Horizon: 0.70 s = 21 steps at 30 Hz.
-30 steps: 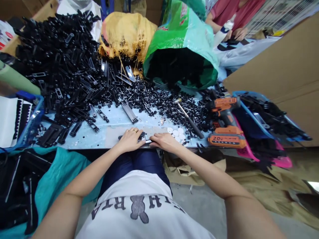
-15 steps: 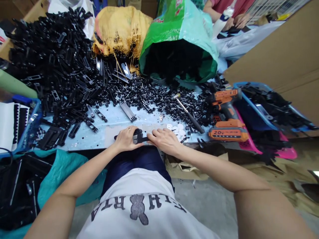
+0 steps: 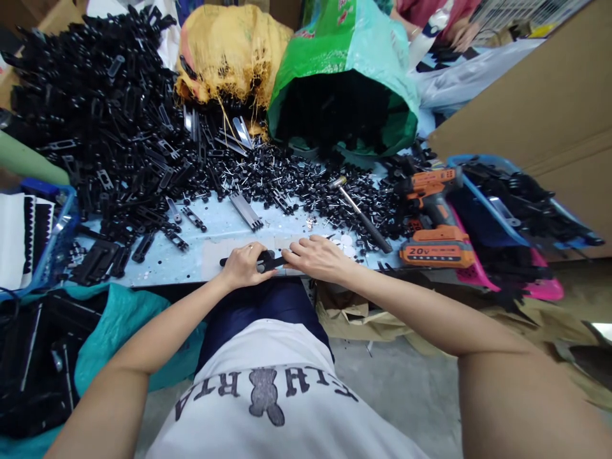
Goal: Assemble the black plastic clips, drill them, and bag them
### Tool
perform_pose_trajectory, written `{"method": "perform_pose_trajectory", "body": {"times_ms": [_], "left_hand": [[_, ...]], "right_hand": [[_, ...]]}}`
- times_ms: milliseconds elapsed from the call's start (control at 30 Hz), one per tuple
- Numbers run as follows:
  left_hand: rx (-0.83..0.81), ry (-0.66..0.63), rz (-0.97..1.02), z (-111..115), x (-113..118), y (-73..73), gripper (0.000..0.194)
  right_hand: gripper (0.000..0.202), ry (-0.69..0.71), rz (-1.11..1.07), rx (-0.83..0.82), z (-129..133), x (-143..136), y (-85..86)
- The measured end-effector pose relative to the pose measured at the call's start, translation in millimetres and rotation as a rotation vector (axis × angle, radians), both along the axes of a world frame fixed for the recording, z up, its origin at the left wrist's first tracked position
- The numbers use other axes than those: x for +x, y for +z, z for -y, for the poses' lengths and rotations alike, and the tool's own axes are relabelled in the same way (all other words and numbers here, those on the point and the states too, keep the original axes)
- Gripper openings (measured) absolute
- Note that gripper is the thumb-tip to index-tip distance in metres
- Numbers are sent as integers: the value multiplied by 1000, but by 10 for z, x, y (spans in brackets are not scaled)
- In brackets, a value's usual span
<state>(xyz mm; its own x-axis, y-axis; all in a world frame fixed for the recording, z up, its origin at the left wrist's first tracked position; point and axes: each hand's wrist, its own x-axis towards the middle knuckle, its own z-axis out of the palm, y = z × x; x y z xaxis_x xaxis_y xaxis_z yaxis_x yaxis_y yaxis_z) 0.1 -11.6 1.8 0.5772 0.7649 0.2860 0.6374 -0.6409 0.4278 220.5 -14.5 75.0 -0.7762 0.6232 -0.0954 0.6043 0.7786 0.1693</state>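
black linkage piece held at the desk's near edge

the left hand (image 3: 243, 264) grips the black linkage piece (image 3: 268, 262) and the right hand (image 3: 318, 258) closes on its other end, just above the near edge of the blue-topped desk (image 3: 215, 223). bare surface lies left of the hands; white discs (image 3: 347, 242), hammer (image 3: 361, 215) and cordless drill (image 3: 437, 220) crowd the right. beyond, loose rivets (image 3: 306, 178) spread below the open green sack (image 3: 344, 83).

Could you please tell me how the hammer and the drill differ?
The hammer is slim, with a shiny metal shaft and a black grip, while the drill is bulky, orange and dark grey. The drill has a block marked 20V; the hammer has none. The hammer lies among small black parts; the drill sits farther right, by the blue basket. Neither is in a hand.
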Motion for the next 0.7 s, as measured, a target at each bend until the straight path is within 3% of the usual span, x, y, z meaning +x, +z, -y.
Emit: {"method": "perform_pose_trajectory", "body": {"times_ms": [100, 167, 233, 333, 433, 533, 600, 700], "left_hand": [[-94, -53, -99, -146, 135, 69, 50], [-80, -61, -144, -348, 313, 115, 40], [-30, 36, -183, -618, 522, 136, 25], [-43, 312, -234, -1027, 780, 101, 28], [-93, 370, -220, -1259, 898, 38, 26], [-85, 325, -201, -1242, 855, 61, 23], [-73, 312, -142, -1114, 713, 133, 18], [-229, 370, 236, -798, 319, 235, 20]], "right_hand": [[40, -28, -61, -44, -76, 130, -194], [42, -83, -123, -69, -93, 245, -355], [43, -127, -180, -90, -74, 362, -493], [42, -181, -236, -111, -49, 490, -590], [35, -305, -264, -44, -196, 500, -571], [30, -413, -231, 56, -567, 399, -532], [32, -407, -183, 54, -842, 324, -523], [30, -355, -193, -26, -1071, 270, -527]]}}
